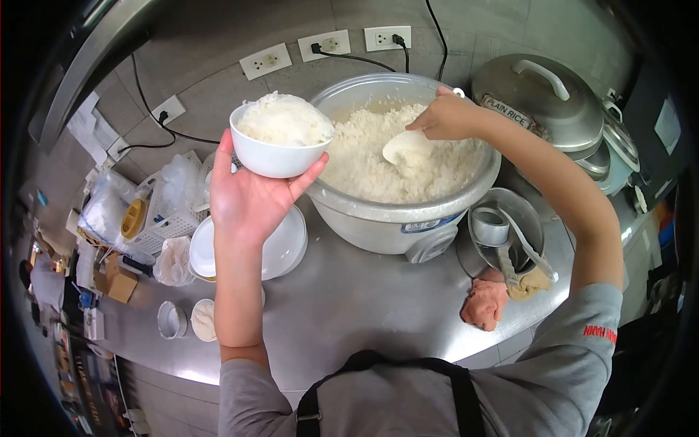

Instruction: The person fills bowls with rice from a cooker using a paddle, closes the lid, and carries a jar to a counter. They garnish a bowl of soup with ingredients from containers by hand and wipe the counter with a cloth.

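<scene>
A white bowl (273, 154) heaped with cooked rice (285, 119) rests in my left hand (244, 197), its palm under the bowl and fingers curled up around the sides. My right hand (449, 116) grips a white rice paddle (408, 148) by its handle, which the fingers mostly hide. The paddle's blade lies against the loose rice (378, 175) inside a big silver rice pot (349, 211). The filled bowl is held up beside the pot's left rim, above the steel counter.
Left of the pot are stacked white plates (290, 247), a white basket (164, 211) with plastic bags, and small cups (172, 320). A metal container (535, 226) with utensils and a pink cloth (486, 302) are at right. A large lid (539, 95) stands behind. Cords run along the wall outlets (325, 46).
</scene>
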A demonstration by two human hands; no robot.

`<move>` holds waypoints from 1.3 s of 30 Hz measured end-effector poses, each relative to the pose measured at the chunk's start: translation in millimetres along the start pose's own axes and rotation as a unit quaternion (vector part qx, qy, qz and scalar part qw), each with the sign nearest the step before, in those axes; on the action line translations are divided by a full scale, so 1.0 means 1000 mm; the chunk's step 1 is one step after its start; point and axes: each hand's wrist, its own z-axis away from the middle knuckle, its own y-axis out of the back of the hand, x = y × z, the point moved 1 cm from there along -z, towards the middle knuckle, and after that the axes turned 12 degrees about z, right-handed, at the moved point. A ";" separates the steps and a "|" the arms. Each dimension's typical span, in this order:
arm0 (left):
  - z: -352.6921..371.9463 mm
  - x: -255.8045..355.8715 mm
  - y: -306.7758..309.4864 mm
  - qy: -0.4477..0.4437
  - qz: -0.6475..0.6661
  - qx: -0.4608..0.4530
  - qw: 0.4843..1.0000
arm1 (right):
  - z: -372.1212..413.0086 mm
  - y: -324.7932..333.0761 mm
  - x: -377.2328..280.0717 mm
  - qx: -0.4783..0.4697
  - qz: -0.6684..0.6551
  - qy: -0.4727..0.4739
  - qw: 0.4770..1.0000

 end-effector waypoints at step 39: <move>-0.072 -0.053 0.001 -0.046 -0.061 0.051 0.996 | 0.025 0.055 -0.112 0.452 0.284 -0.089 0.841</move>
